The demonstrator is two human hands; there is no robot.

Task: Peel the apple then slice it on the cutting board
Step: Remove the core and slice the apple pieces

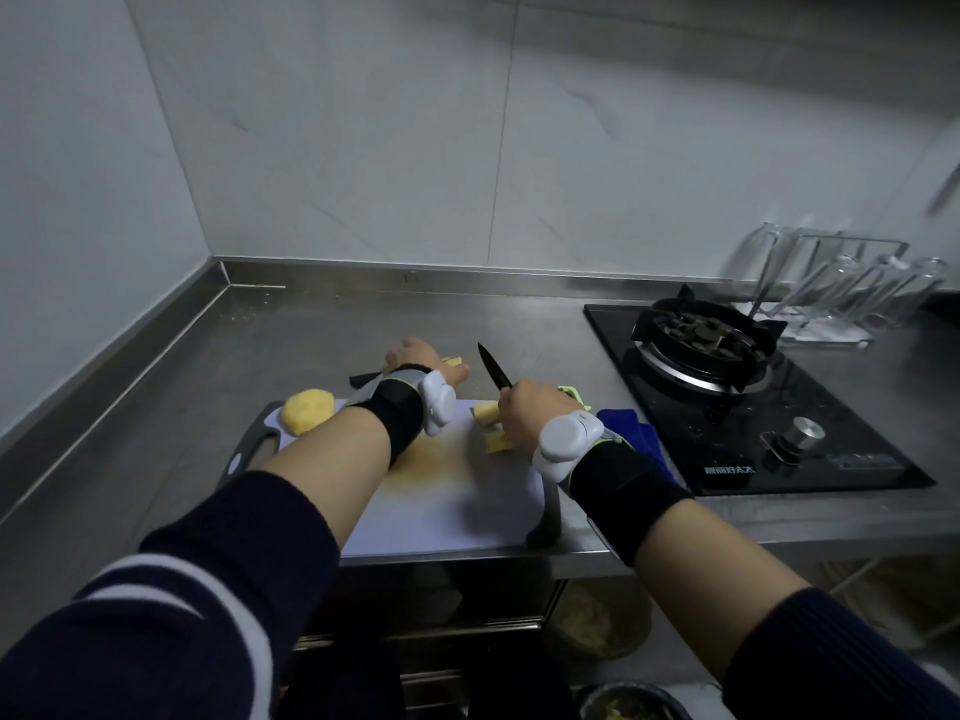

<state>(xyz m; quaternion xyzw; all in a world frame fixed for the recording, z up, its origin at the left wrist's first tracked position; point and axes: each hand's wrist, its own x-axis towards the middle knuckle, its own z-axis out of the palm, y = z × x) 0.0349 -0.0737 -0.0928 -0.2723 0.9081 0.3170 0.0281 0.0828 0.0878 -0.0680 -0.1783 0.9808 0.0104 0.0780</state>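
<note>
One cutting board (467, 506) carries the peeled apple in parts: one large rounded piece (307, 410) at its left corner, one small piece (454, 362) under the left hand (415, 358), and at least two slices (497, 443) beside the right hand (524, 415). The bare flesh is probably slippery, firm and light, and best pinned from above. The right hand's fingers wrap the single knife (493, 367). The left hand's fingers are hidden, so their state cannot be told.

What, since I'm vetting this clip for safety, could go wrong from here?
1. The right hand holds the knife blade-up close to the left hand, which holds an apple piece: fingers could get nicked.
2. The peeled apple chunk sits at the left edge of the cutting board and might roll off.
</note>
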